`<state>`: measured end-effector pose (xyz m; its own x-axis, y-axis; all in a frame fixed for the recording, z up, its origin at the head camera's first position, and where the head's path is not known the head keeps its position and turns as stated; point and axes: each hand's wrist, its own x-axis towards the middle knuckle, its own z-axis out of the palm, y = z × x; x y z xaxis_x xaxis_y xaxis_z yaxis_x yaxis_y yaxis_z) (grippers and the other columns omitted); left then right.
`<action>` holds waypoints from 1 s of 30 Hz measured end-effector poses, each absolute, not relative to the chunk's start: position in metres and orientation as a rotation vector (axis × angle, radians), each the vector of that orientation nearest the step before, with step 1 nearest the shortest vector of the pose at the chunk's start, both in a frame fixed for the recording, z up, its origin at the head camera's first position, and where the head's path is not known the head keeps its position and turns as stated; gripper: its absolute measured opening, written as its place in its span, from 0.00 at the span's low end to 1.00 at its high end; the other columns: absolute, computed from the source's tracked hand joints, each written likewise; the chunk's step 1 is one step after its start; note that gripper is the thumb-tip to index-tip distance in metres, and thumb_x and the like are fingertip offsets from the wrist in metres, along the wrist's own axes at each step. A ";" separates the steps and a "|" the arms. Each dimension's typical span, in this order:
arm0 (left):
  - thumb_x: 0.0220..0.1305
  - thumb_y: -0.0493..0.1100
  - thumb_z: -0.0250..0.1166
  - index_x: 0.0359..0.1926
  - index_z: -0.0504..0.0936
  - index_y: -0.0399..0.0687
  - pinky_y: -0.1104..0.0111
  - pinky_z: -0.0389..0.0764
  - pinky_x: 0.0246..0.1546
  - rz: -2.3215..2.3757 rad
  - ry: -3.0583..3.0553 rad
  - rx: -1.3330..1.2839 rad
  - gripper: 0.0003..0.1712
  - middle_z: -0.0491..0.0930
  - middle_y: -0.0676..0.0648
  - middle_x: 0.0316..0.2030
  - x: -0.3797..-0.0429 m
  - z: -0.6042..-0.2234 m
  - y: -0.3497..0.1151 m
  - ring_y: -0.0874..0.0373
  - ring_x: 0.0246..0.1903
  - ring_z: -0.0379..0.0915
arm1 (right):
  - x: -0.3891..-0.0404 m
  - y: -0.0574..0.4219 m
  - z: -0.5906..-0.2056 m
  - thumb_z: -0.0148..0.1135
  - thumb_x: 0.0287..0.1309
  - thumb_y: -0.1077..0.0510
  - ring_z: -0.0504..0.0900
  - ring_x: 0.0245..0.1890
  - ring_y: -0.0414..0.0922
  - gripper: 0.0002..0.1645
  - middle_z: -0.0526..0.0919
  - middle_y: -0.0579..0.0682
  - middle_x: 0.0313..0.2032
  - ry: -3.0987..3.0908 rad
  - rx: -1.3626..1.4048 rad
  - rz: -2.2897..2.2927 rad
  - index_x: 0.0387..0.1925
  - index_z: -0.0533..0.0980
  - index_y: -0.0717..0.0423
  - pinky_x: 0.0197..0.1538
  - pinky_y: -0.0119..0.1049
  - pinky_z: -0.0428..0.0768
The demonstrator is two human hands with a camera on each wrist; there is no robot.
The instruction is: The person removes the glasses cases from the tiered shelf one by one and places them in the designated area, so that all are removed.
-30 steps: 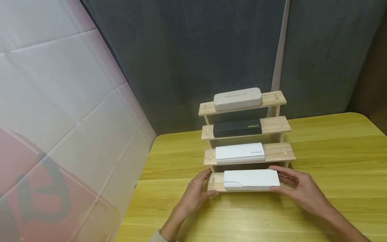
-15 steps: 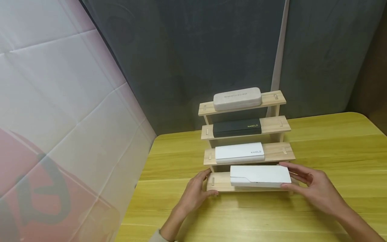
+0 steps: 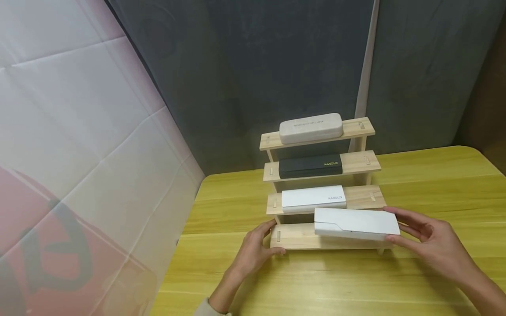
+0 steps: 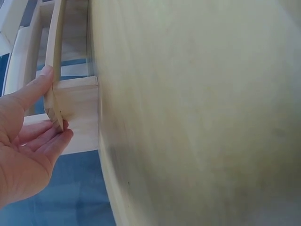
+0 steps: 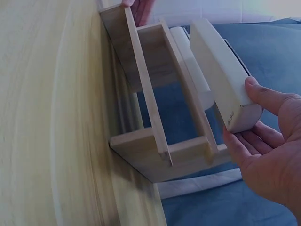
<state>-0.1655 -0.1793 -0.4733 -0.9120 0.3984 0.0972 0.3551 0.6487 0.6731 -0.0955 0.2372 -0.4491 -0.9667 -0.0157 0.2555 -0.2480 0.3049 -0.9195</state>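
Note:
My right hand (image 3: 439, 248) grips the right end of a white glasses case (image 3: 356, 221), thumb on the near side and fingers on the far side. In the right wrist view this case (image 5: 218, 75) is raised off the lowest shelf of a four-step wooden display rack (image 3: 294, 237). My left hand (image 3: 254, 250) holds that shelf's left end, the thumb at its front edge. The left wrist view has the fingers curled around the board's end (image 4: 55, 101). A second white case (image 3: 312, 199) lies on the shelf just behind.
Higher on the rack lie a black glasses case (image 3: 310, 166) and, on top, a pale grey one (image 3: 311, 128). The rack stands on a yellow wood-grain table (image 3: 316, 285). Behind hangs a dark grey curtain (image 3: 257, 66); a white panel (image 3: 79, 109) runs along the left.
My right hand has lifted the white glasses case from the lowest shelf and moved it to the right and up. My left hand stays at the shelf's end.

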 end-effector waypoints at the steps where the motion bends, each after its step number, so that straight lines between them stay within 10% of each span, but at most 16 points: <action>1: 0.56 0.44 0.83 0.75 0.70 0.35 0.54 0.75 0.69 1.128 2.791 0.642 0.50 0.73 0.36 0.71 -0.166 -0.473 -0.179 0.41 0.69 0.73 | -0.095 0.240 -0.449 0.78 0.59 0.68 0.82 0.55 0.24 0.36 0.82 0.29 0.60 -2.372 0.228 1.724 0.69 0.77 0.64 0.51 0.22 0.84; 30: 0.62 0.39 0.78 0.78 0.66 0.33 0.61 0.73 0.71 1.167 2.604 0.698 0.48 0.66 0.36 0.76 -0.171 -0.469 -0.191 0.41 0.74 0.66 | -0.107 0.292 -0.439 0.69 0.57 0.82 0.81 0.57 0.25 0.37 0.85 0.33 0.59 -2.044 0.192 1.884 0.68 0.77 0.66 0.54 0.19 0.80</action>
<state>-0.1705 -0.1908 -0.4693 -0.8675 0.4974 0.0075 0.3368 0.5761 0.7448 -0.1071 0.2917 -0.4389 -0.9284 0.1376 0.3452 -0.3329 0.1047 -0.9371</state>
